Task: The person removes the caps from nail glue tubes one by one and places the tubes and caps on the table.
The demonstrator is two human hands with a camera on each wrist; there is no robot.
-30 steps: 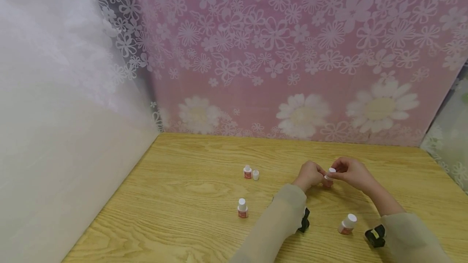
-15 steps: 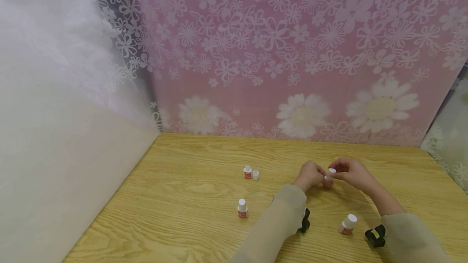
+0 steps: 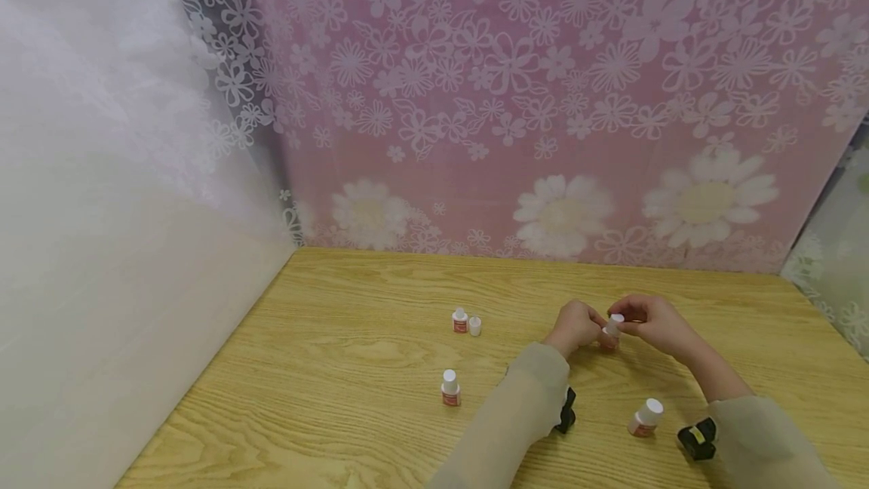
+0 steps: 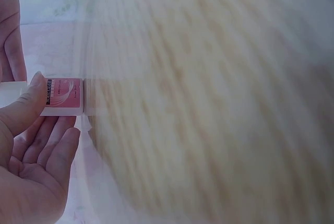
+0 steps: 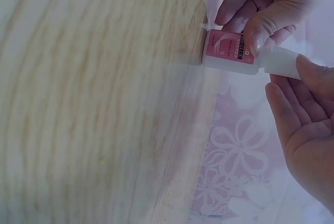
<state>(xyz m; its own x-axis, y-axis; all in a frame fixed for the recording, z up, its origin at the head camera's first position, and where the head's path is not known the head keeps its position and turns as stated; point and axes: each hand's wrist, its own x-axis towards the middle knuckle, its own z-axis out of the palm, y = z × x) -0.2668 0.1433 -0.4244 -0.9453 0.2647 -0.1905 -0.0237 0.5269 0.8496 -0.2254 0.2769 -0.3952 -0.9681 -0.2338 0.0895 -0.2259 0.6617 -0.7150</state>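
A small nail glue bottle (image 5: 229,49) with a pink label stands at the table's right side. In the head view my left hand (image 3: 574,325) holds its body from the left; in the left wrist view the thumb (image 4: 26,106) presses against the bottle's side by the label. My right hand (image 3: 655,324) pinches the white cap (image 5: 282,62) over the bottle's neck. A slight step shows between cap and bottle shoulder. Whether the cap is threaded on cannot be told.
An uncapped bottle (image 3: 459,321) stands left of the hands, a loose white cap (image 3: 475,325) beside it. Nearer stand two capped bottles, one left (image 3: 450,388) and one right (image 3: 646,417). Black wrist gear (image 3: 698,439) hangs by the right sleeve. A flowered curtain (image 3: 543,96) closes the back.
My right fingers have shifted slightly left around the cap, which sits a touch lower. More of the bottle shows now. My left hand stays nearly still on the bottle.
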